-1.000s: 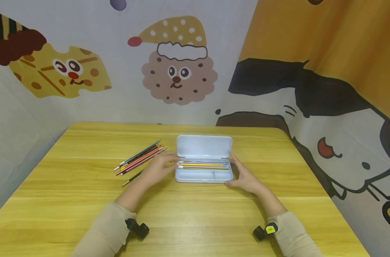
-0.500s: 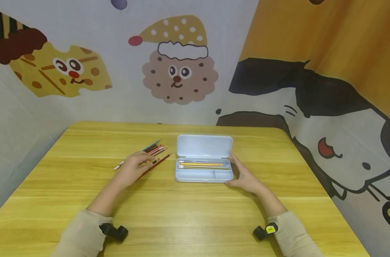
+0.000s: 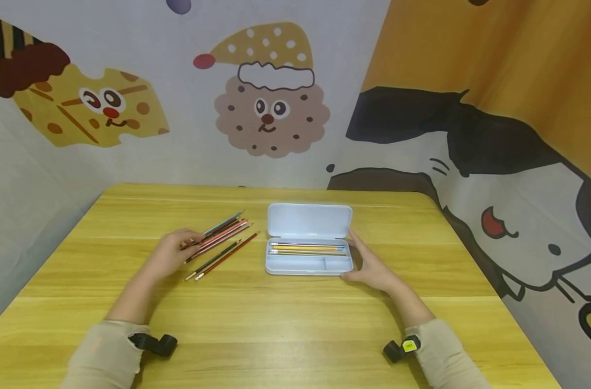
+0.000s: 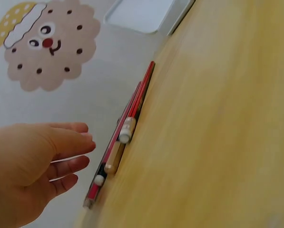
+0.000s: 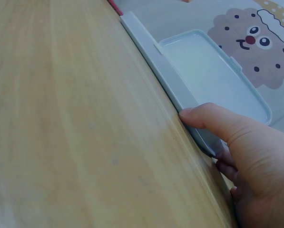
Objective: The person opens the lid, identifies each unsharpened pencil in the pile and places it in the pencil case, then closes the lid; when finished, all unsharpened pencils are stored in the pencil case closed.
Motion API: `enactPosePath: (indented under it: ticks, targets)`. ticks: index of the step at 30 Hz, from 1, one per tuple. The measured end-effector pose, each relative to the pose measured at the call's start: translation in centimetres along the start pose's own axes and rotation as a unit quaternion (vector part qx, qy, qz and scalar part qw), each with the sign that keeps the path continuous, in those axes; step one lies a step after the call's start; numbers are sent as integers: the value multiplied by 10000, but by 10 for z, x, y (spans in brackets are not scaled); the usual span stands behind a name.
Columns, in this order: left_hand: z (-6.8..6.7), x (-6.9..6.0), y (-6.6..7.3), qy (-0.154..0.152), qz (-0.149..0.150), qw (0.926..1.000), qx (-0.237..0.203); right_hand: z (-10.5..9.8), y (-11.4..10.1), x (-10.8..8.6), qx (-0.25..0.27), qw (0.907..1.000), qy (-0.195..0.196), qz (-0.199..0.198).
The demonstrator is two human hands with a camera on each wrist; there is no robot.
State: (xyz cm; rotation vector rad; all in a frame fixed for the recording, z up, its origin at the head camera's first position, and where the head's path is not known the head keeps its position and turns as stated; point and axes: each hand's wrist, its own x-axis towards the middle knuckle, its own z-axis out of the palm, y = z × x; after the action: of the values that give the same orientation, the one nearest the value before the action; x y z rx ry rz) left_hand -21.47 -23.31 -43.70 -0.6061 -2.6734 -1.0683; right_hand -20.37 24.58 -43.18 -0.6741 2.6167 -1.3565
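An open light-blue pencil case (image 3: 295,265) stands mid-table in the head view, its lid (image 3: 310,220) raised at the back. Several pencils (image 3: 307,249) lie in its rear compartment. My right hand (image 3: 370,268) holds the case's right end, thumb at the front corner and fingers behind. Left of the case lies a slanted bundle of loose pencils (image 3: 225,233). A dark pencil (image 3: 213,260) and a red pencil (image 3: 229,255) lie just in front of it. At the bundle's near ends is my left hand (image 3: 171,251); in the left wrist view its fingers look relaxed and hold nothing.
The wooden table (image 3: 286,329) reaches back to a curtain (image 3: 188,162) printed with cartoon figures. The case's front has a long section and a small square section (image 3: 338,264). Black cameras are strapped to both sleeves (image 3: 106,346).
My left hand has moved left from the case's left end, over the loose pencils, to their near ends. The red and dark pencils are uncovered. My right hand stays on the case.
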Motion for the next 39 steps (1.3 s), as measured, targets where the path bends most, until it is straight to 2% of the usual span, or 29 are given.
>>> enactPosePath:
  ticks: [9,16,20,25,28,34,39]
  targets:
    - [-2,-5,-14,-129,-307,9992,-230,-1,2,1,-79,10000,-50,-10]
    - [-2,-6,-17,-104,-218,9997,-92,3,34,7,-146,9999,38,17]
    - [-3,-6,-17,-192,-283,9994,-33,2,40,7,-210,9998,51,27]
    - [-3,-5,-17,-399,-402,9984,3,3,41,8,-195,9998,57,-1]
    - [-3,-5,-15,-395,-413,9984,-24,3,39,7,-216,9997,63,-10]
    - [-2,-6,-12,-453,-559,9973,-141,1,15,3,-31,10000,11,-14]
    - [-2,-6,-11,-521,-593,9968,-134,2,26,5,-147,9999,36,-1]
